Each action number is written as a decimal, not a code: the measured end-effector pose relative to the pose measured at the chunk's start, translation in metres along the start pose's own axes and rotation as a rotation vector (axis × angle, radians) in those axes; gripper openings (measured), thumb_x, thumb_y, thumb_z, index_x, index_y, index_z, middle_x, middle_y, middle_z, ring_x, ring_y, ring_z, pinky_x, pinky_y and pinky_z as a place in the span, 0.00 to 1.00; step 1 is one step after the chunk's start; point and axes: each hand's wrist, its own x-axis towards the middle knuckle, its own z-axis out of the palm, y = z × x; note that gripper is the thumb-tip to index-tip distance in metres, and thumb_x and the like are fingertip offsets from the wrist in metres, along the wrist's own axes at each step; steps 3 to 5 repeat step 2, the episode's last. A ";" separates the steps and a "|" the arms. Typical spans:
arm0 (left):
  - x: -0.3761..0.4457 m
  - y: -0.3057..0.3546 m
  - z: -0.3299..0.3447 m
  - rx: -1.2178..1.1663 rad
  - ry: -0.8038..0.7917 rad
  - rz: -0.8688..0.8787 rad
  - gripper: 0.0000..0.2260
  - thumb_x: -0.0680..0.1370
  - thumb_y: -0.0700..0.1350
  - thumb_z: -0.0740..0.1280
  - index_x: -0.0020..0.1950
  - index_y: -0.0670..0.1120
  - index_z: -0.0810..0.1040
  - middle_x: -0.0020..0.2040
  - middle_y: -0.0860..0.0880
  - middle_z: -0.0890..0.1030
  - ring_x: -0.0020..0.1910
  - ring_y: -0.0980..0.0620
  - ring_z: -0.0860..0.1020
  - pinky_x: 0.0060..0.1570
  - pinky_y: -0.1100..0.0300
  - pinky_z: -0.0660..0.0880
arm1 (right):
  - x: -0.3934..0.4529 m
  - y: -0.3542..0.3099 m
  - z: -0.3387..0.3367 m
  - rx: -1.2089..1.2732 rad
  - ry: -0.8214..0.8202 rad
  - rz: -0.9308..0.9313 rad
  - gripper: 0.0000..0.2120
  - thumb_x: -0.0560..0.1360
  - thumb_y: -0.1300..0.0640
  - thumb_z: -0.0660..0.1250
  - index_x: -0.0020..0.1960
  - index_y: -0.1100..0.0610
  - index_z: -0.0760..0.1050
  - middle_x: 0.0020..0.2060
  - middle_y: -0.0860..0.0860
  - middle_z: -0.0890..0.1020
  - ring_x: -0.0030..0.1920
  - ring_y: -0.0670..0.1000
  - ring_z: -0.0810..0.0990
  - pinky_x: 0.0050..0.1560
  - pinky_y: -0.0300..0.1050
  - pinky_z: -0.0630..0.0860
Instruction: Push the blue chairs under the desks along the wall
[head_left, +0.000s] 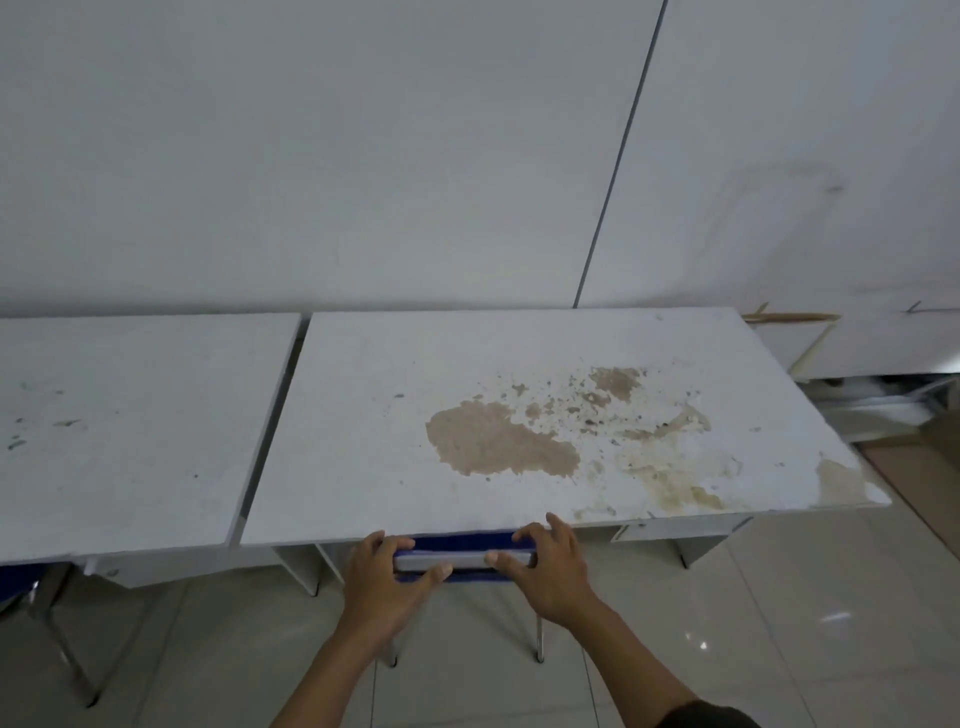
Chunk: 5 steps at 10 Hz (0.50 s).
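A blue chair (464, 560) stands at the front edge of a white desk (395, 457) with a brown stain. Most of the chair is hidden below the desktop; only its backrest top and two metal legs show. My left hand (383, 574) grips the left end of the backrest. My right hand (545, 564) grips the right end, fingers curled over the top. A second blue chair (21, 582) peeks out at the far left under the neighbouring white desk (130, 431).
Both desks stand against a white panelled wall (363, 156). To the right lie broken white boards and debris (872, 395) on the floor. Pale glossy tiles (779, 623) cover the floor in front of the desks.
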 end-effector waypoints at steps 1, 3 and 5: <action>-0.006 0.023 -0.020 0.039 -0.019 -0.005 0.42 0.58 0.86 0.61 0.61 0.59 0.77 0.66 0.53 0.76 0.68 0.49 0.73 0.67 0.48 0.75 | -0.002 -0.022 -0.031 -0.025 -0.072 0.009 0.50 0.61 0.13 0.49 0.69 0.44 0.71 0.79 0.55 0.63 0.79 0.57 0.59 0.76 0.61 0.63; -0.005 0.061 -0.044 0.182 -0.004 0.073 0.41 0.65 0.83 0.60 0.69 0.59 0.74 0.75 0.53 0.72 0.76 0.47 0.67 0.76 0.39 0.63 | 0.013 -0.044 -0.069 -0.108 -0.104 -0.059 0.50 0.66 0.16 0.49 0.76 0.48 0.66 0.79 0.54 0.65 0.78 0.59 0.62 0.75 0.64 0.63; -0.005 0.061 -0.044 0.182 -0.004 0.073 0.41 0.65 0.83 0.60 0.69 0.59 0.74 0.75 0.53 0.72 0.76 0.47 0.67 0.76 0.39 0.63 | 0.013 -0.044 -0.069 -0.108 -0.104 -0.059 0.50 0.66 0.16 0.49 0.76 0.48 0.66 0.79 0.54 0.65 0.78 0.59 0.62 0.75 0.64 0.63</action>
